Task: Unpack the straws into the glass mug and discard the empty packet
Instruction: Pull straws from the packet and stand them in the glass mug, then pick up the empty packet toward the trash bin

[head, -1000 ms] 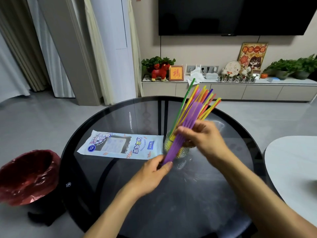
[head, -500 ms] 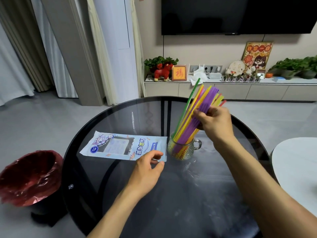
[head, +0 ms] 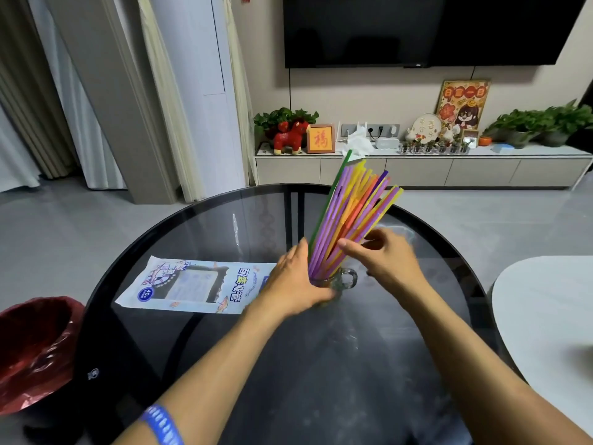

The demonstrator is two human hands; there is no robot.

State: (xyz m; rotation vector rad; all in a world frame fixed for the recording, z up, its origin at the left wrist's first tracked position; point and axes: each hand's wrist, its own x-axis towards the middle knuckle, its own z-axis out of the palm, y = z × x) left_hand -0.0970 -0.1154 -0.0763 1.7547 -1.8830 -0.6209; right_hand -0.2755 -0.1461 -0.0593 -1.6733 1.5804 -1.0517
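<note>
A bundle of coloured straws (head: 351, 213) stands in the small glass mug (head: 345, 281) near the middle of the round dark glass table (head: 321, 364), fanning up and to the right. My left hand (head: 293, 284) wraps around the mug's left side and hides most of it. My right hand (head: 385, 256) is beside the straws on the right, fingers spread and touching their lower part. The flat light-blue straw packet (head: 192, 285) lies on the table left of the mug, partly under my left hand.
A bin with a red liner (head: 30, 351) stands on the floor left of the table. A white table (head: 545, 316) edges in at the right. A low cabinet (head: 417, 168) with ornaments and plants runs along the far wall.
My left hand has moved from the packet's edge to the mug and closed on it. My right hand has let go of the purple straws, now standing in the mug, and dropped lower.
</note>
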